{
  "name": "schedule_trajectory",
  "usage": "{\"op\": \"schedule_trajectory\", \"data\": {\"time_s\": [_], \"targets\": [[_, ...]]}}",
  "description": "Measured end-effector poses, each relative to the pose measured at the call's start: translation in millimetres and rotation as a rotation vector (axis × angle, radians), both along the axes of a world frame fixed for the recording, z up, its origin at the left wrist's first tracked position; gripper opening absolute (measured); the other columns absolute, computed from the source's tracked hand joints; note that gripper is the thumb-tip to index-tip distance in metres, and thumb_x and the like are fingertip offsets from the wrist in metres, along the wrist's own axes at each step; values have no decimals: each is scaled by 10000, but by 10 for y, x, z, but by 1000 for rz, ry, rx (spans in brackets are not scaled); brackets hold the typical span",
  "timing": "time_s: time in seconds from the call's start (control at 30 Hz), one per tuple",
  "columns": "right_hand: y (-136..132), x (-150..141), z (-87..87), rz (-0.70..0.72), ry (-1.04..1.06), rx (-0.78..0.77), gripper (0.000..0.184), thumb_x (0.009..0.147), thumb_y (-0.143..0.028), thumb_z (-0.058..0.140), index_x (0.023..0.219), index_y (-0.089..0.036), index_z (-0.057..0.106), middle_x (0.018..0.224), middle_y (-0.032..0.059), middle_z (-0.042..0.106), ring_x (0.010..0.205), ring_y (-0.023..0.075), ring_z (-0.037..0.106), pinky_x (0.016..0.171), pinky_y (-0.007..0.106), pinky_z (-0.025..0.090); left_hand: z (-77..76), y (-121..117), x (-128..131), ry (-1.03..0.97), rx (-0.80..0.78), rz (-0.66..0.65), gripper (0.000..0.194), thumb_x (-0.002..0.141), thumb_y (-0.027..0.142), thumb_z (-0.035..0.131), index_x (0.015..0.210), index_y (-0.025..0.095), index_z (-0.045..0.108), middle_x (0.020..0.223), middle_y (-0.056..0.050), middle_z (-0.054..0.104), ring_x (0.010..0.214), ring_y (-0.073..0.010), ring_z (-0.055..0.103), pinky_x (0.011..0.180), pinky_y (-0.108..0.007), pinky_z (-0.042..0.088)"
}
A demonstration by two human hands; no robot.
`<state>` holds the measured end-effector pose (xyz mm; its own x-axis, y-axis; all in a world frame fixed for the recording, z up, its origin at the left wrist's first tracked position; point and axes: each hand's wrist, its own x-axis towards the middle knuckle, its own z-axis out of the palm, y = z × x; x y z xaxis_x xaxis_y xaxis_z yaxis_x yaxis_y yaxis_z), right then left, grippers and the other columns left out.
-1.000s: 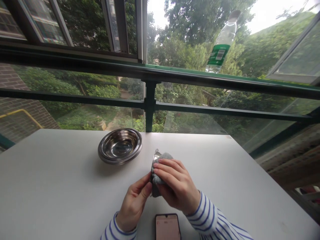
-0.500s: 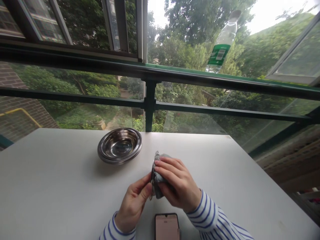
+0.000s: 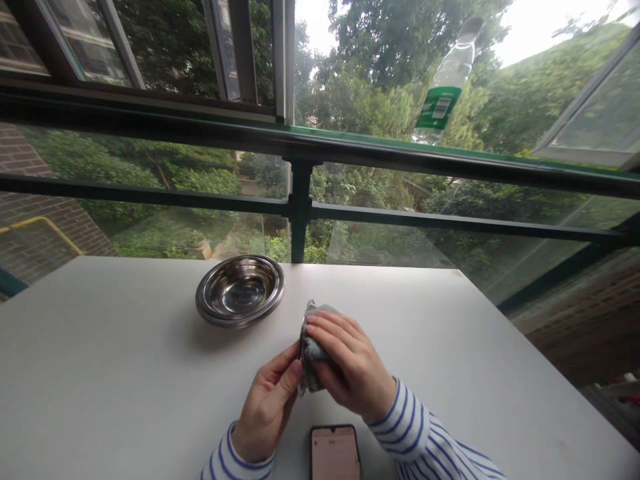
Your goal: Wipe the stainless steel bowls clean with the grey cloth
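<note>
"Grip?"
"Left hand pinched the metal dish by its rim; right hand pressed a grey cloth against it, over the table, right of the stacked bowls."
"Method?"
"Firm rim hold and even pressure, in my judgement, suited wiping."
"Markings?"
"The green bottle label carried a barcode; its brand was illegible. Phone text was too small."

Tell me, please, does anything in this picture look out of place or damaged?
The plastic bottle looks slightly odd: it stands at the green railing and appears tilted, though lens distortion may cause that. I see no spill or damage.
</note>
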<state>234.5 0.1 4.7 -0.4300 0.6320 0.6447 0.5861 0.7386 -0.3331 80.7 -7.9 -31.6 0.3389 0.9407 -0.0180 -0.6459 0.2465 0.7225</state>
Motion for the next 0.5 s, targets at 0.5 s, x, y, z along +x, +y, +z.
{"op": "schedule_trajectory", "data": {"time_s": [0.5], "targets": [[26, 14, -71, -31, 103, -41, 453, 824, -170, 455, 1273, -162, 402, 1269, 116, 488, 1202, 223, 417, 981, 420, 390, 32, -22, -3, 101, 55, 25, 308, 691, 223, 674, 998, 204, 678, 992, -94, 695, 983, -255, 592, 934, -416, 393]]}}
